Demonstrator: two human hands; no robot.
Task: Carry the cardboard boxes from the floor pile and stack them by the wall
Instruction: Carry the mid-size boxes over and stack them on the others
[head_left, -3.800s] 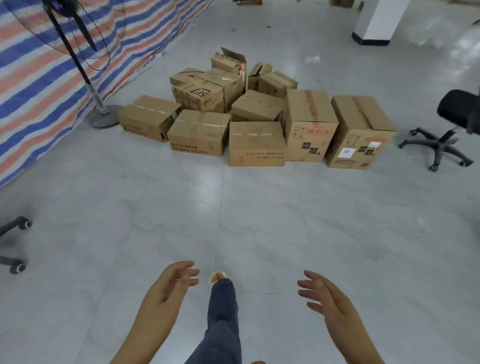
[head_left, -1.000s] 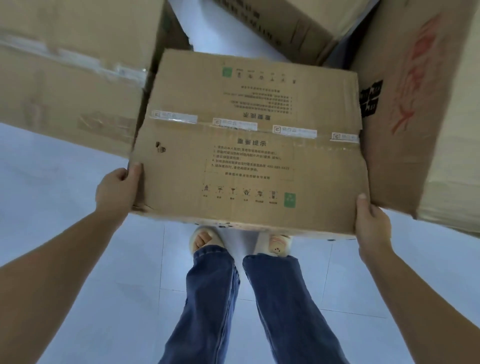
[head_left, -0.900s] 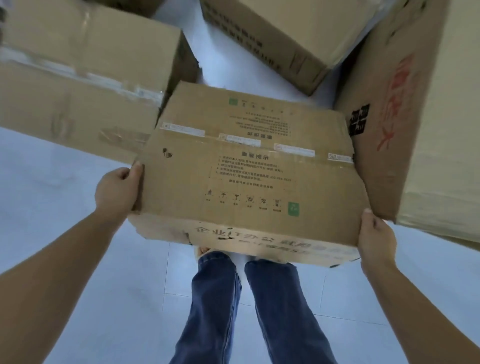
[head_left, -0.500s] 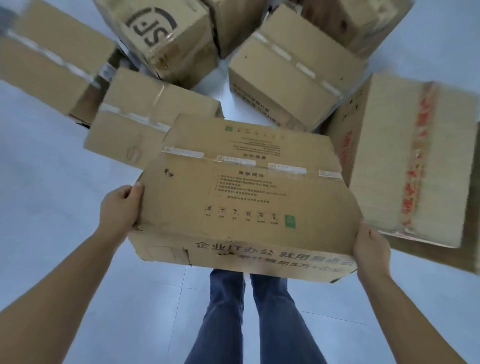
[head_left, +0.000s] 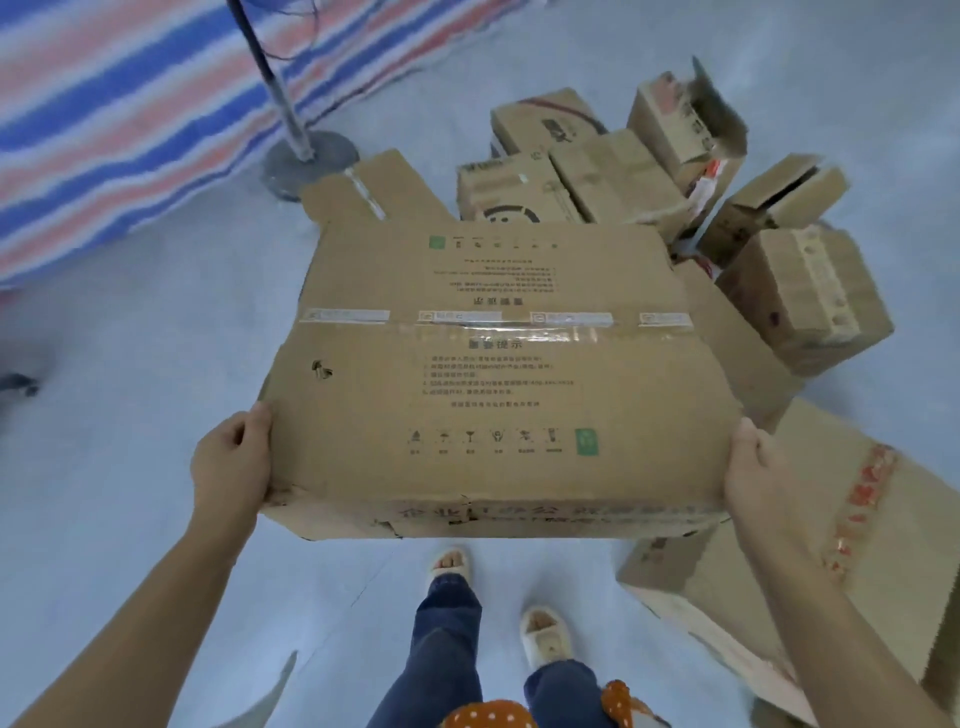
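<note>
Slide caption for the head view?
Both hands, left hand and right hand, hold a taped cardboard box above the floor pile.

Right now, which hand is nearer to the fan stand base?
Left. The left hand grips the held box's left edge, below the fan stand base; the right hand grips the opposite edge, farther away.

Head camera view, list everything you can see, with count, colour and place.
held box: one, brown, taped top, lifted in front of the person
boxes on the floor: about eight, brown, behind and right of the held box
fan stand: one, grey, far left by the tarp
striped tarp: one, blue, red and white, top left
floor: pale grey tiles
left hand: grips the box's left edge
right hand: grips its right edge
legs: two, blue jeans, pale slippers
</note>
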